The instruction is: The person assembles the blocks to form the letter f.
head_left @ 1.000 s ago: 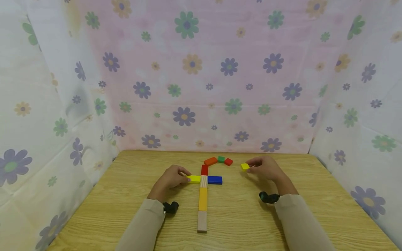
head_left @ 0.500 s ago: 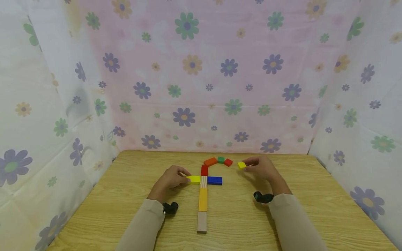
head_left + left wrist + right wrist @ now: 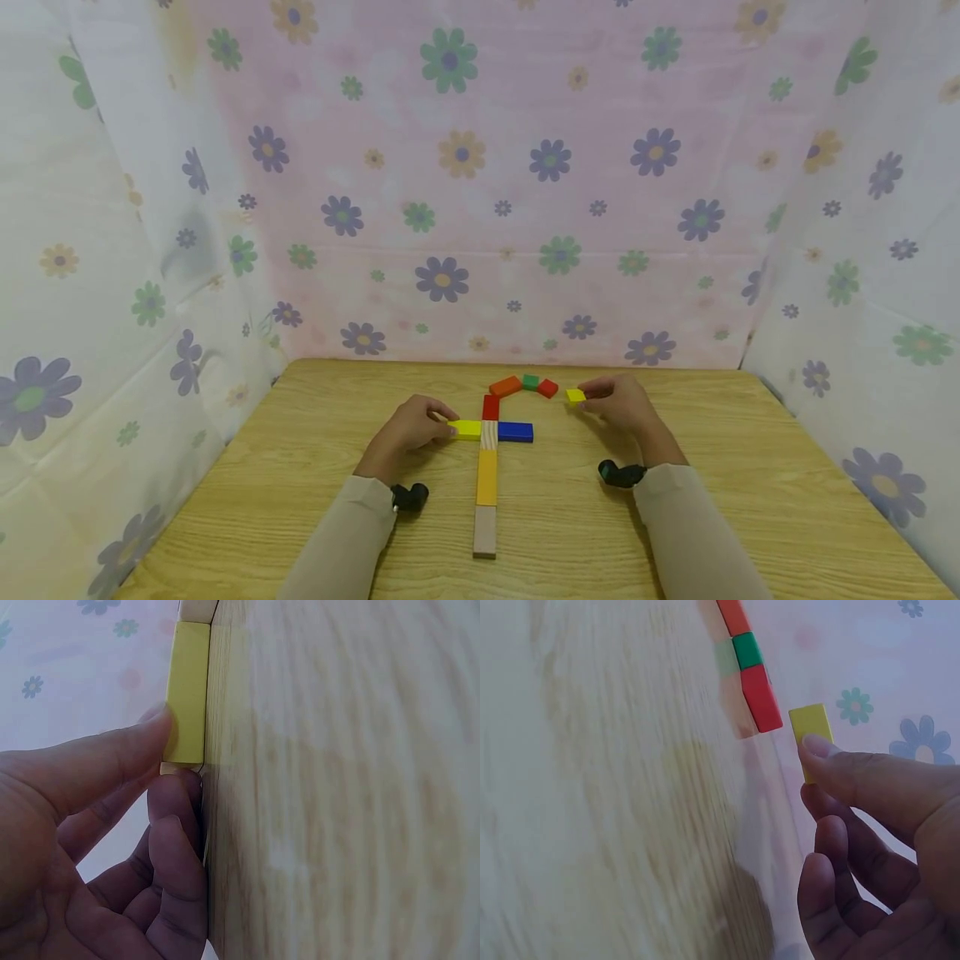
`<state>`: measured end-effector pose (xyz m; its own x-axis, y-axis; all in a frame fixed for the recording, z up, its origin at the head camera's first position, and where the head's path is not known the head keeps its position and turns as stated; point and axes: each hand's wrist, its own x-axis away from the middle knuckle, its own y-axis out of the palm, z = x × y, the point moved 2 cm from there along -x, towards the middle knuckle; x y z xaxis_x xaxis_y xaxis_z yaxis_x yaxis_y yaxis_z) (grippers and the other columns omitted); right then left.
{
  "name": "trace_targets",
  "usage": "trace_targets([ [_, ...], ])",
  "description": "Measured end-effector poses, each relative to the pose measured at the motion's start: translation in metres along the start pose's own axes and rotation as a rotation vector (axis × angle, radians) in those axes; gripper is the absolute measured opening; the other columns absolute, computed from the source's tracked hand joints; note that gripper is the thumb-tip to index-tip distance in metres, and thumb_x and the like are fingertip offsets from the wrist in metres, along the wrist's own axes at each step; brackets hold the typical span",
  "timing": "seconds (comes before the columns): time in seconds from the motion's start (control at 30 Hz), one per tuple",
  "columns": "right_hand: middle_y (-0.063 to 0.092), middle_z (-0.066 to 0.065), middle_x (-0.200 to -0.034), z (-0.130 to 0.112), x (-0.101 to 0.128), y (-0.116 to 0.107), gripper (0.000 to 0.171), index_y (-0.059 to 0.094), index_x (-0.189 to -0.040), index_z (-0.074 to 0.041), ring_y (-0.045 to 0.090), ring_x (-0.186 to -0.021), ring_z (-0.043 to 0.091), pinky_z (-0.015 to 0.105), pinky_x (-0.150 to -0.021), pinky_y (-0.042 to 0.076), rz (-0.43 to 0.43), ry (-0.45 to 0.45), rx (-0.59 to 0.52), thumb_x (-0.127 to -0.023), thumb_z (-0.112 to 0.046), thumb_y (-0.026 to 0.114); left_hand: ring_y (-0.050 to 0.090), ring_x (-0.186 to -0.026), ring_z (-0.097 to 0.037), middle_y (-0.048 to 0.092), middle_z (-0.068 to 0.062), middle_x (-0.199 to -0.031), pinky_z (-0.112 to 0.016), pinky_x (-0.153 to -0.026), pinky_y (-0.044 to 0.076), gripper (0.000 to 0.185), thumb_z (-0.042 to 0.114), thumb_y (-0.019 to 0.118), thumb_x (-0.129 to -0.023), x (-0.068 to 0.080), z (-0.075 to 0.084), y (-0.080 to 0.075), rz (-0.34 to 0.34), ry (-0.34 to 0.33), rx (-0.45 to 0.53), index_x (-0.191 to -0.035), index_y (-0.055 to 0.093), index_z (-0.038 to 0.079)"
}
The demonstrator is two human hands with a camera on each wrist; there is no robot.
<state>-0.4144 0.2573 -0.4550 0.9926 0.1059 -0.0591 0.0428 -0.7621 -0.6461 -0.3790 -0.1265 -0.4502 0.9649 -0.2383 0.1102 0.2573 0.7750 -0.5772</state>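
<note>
Left hand (image 3: 408, 429) unmoved since a second ago, thumb and fingers pinched on the outer end of the yellow bar block (image 3: 465, 429), lying flat on the wooden table (image 3: 300, 467). Just right of it, a pale natural-wood block (image 3: 488, 433) at the crossing, a red block (image 3: 491, 407) above, an orange-yellow block (image 3: 487, 477) and a plain wood block (image 3: 484, 531) below, a blue block (image 3: 514, 432) to the right: smooth painted rectangles, matte, laid end to end. Farther back, an arc of orange block (image 3: 505, 386), small green block (image 3: 530, 382) and red block (image 3: 547, 387). Small yellow block (image 3: 576, 396), pinched by thumb and fingertips of the right hand (image 3: 622, 404), now closer to the arc's red end than a second ago, near but not touching. Table surface light, with clear grain; floral cloth (image 3: 480, 167) behind.
</note>
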Motion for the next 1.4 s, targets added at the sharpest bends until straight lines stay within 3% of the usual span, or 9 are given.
trace_targets([
  [0.2,0.073,0.013,-0.119,-0.003,0.0,0.006,0.035,0.075,-0.126,-0.01,0.067,-0.11,0.029,0.047,-0.099,0.054,-0.013,0.026,0.03,-0.093,-0.022,0.079,0.066,-0.079,-0.018,0.073,-0.007,-0.1,-0.032,-0.071,0.058,0.021,0.014,0.079,-0.091,0.0,0.0,0.0,0.001,0.004,-0.002,-0.112,0.079,0.013],
  [0.4,0.071,0.013,-0.122,-0.005,0.0,0.012,0.032,0.075,-0.124,-0.009,0.065,-0.114,0.03,0.054,-0.107,0.048,-0.024,0.078,-0.016,-0.094,-0.019,0.078,0.067,-0.079,-0.018,0.073,-0.006,-0.1,-0.032,-0.072,0.058,0.021,0.015,0.079,-0.091,-0.001,-0.001,0.001,0.0,0.003,-0.004,-0.112,0.079,0.014],
  [0.83,0.071,0.013,-0.122,-0.003,-0.005,0.021,0.033,0.076,-0.124,-0.009,0.065,-0.114,0.03,0.05,-0.103,0.052,-0.015,0.072,-0.013,-0.092,-0.017,0.08,0.068,-0.079,-0.017,0.074,-0.006,-0.1,-0.033,-0.071,0.059,0.022,0.015,0.079,-0.092,-0.001,0.0,0.001,-0.012,0.027,-0.014,-0.113,0.079,0.012],
  [1.1,0.072,0.013,-0.119,-0.005,-0.009,0.028,0.033,0.076,-0.122,-0.008,0.065,-0.111,0.029,0.047,-0.1,0.054,-0.024,0.069,-0.026,-0.09,-0.016,0.082,0.065,-0.079,-0.017,0.073,-0.005,-0.1,-0.031,-0.07,0.056,0.02,0.018,0.079,-0.091,0.0,-0.006,0.001,0.009,-0.004,-0.033,-0.111,0.08,0.015],
  [1.4,0.071,0.014,-0.12,-0.006,-0.012,0.027,0.034,0.076,-0.122,-0.008,0.065,-0.11,0.029,0.048,-0.102,0.053,-0.005,0.064,-0.013,-0.091,-0.019,0.082,0.066,-0.08,-0.018,0.073,-0.006,-0.1,-0.032,-0.071,0.057,0.021,0.017,0.079,-0.091,-0.003,-0.003,0.0,0.01,0.0,-0.026,-0.112,0.08,0.015],
])
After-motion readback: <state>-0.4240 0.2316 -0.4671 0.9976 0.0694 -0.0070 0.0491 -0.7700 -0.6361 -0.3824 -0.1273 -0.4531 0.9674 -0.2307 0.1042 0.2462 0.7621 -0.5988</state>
